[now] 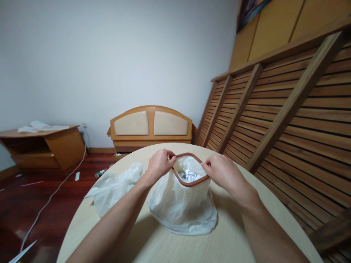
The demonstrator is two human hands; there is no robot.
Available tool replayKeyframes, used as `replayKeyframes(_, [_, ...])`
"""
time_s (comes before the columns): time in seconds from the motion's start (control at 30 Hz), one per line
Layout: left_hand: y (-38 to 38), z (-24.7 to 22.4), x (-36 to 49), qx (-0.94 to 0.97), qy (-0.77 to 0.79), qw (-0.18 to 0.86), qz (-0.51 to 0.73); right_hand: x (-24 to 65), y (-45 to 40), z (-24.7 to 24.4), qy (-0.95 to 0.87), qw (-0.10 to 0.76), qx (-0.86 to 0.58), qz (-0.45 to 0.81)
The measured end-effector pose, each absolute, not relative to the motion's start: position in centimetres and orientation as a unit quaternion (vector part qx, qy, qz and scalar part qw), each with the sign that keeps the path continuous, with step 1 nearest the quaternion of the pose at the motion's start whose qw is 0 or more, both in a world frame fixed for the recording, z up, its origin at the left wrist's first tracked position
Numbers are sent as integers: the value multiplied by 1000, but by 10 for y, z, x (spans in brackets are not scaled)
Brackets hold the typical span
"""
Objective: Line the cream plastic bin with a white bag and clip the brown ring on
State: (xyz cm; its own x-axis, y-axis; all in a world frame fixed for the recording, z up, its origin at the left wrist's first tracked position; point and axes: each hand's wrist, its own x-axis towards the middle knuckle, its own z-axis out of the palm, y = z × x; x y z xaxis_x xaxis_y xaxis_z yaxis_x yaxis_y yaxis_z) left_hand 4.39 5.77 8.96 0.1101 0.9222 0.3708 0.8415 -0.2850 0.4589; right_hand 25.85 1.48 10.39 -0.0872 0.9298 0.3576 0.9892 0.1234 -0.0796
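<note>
A brown rounded-square rim ring circles the mouth of a small trash bin lined with a white plastic bag. The bag hangs over the outside of the bin and spreads in folds on the table. Crumpled white paper shows inside the mouth. My left hand is closed in a pinch at the ring's left corner. At the right corner, my right hand pinches the ring between thumb and fingers. Most of the bin's wall is hidden by the bag.
A loose, crumpled translucent plastic bag lies on the round table, left of the bin. Beyond it stand a headboard and a low cabinet. Wooden slats lean at the right. A white cable crosses the floor.
</note>
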Motion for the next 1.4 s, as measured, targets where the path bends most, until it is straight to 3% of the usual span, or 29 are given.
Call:
replayKeyframes(0.9, [67,83,41,725,577,127,355,259,14,108,-727,182,-660,-48])
replayKeyframes(1.4, [65,83,46,735,518,171,402,264,18,117,-722,253,-644,-14])
